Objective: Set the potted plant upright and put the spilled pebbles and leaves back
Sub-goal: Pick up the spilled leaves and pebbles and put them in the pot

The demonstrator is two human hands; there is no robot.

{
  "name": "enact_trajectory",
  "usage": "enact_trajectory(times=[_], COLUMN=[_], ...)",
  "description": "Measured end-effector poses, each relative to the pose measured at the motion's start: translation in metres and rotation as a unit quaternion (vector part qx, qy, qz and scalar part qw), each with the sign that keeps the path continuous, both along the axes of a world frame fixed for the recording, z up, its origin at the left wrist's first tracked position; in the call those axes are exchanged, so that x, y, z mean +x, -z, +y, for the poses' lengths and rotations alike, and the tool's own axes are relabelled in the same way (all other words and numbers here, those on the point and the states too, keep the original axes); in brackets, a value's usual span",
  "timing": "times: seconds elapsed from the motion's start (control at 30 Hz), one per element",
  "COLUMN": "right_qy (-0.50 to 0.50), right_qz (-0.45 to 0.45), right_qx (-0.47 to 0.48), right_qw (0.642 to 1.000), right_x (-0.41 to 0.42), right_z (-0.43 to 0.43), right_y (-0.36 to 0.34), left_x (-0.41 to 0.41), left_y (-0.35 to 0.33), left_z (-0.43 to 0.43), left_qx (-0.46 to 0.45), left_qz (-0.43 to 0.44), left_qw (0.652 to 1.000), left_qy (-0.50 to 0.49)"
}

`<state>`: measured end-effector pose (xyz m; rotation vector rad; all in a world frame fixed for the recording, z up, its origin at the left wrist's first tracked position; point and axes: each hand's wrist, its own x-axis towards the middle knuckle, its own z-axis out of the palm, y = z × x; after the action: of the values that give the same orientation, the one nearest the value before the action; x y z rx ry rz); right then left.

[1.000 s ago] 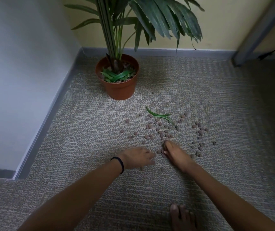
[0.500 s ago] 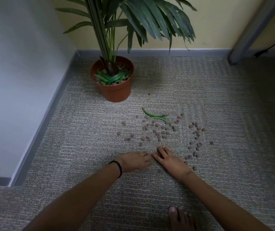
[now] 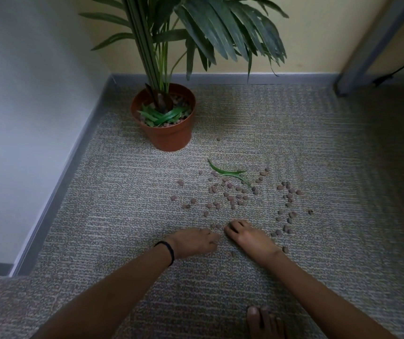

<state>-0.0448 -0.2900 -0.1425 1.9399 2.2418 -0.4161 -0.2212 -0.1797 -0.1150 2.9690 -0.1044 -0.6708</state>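
The pot [image 3: 165, 129] is standing upright in the corner with its plant [image 3: 220, 33], and loose leaves and pebbles are lying inside it. Spilled pebbles [image 3: 230, 192] are lying scattered on the carpet [image 3: 98, 216] in front of it, with one green leaf [image 3: 225, 171] at their far edge. The left hand [image 3: 193, 242] and right hand [image 3: 247, 237] are resting palm down at the near edge of the spill, fingers bent and tips nearly meeting. Whether either is holding pebbles cannot be told.

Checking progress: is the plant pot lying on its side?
No, the plant pot stands upright on the carpet, with the stems rising straight up from it.
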Motion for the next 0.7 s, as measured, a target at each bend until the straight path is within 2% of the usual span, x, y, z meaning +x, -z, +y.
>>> enact_trajectory(times=[0.23,0.4,0.53,0.7], right_qy=[0.001,0.028,0.036,0.123], right_qz=[0.018,0.048,0.063,0.104], right_qx=[0.021,0.022,0.018,0.024], right_qw=[1.000,0.998,0.997,0.987], right_x=[0.000,-0.001,-0.003,-0.004], right_z=[0.000,0.007,0.011,0.015], right_y=[0.002,0.002,0.005,0.004], left_x=[0.007,0.009,0.007,0.001], left_y=[0.002,-0.001,-0.004,-0.004], left_z=[0.003,0.005,0.008,0.011], left_qx=[-0.009,-0.044,-0.060,-0.076], left_qz=[0.021,0.017,0.012,-0.010], left_qw=[0.999,0.994,0.991,0.986], left_qy=[-0.032,-0.103,-0.122,-0.151])
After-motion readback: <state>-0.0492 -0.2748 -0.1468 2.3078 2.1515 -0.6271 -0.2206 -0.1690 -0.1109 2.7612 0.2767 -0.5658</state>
